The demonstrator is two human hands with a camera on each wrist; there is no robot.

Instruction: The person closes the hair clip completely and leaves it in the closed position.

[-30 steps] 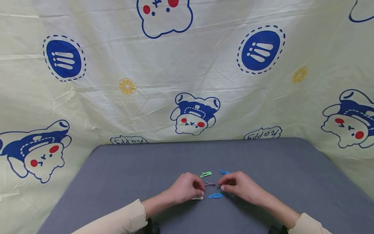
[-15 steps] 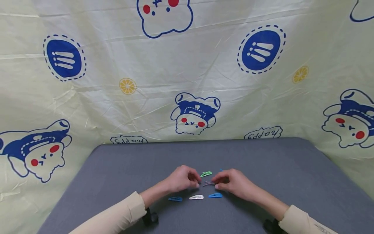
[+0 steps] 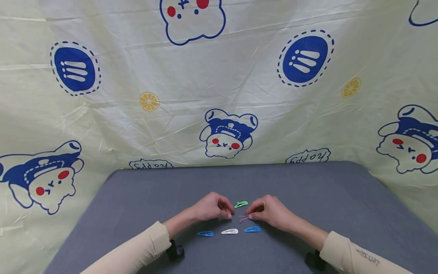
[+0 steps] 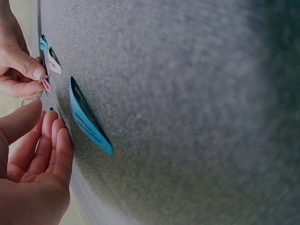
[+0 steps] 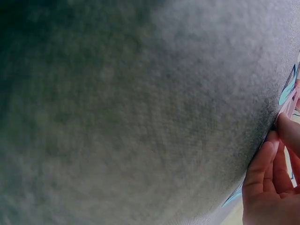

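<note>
My right hand (image 3: 272,213) pinches a pinkish-purple snap hair clip (image 3: 243,217) between thumb and fingers, its prongs spread apart. Across from it, my left hand (image 3: 212,207) hovers with fingers loosely bent and nothing between them; the left wrist view shows a gap between thumb and fingers. A green hair clip (image 3: 241,204) lies behind, between the hands, its prongs apart. In front lie a blue hair clip (image 3: 205,233), a white hair clip (image 3: 229,231) and another blue hair clip (image 3: 252,229) in a row. The right wrist view also catches a blue clip (image 5: 233,195) beside the right hand.
Everything lies on a grey cloth-covered table (image 3: 154,190). Behind it hangs a pale curtain (image 3: 232,76) printed with cartoon bears. Dark wrist camera mounts (image 3: 175,251) sit under both sleeves.
My right hand has moved left with the pinkish clip, covering the far blue clip in the head view. My left hand has moved back and left, off the white clip, uncovering the left blue clip.
</note>
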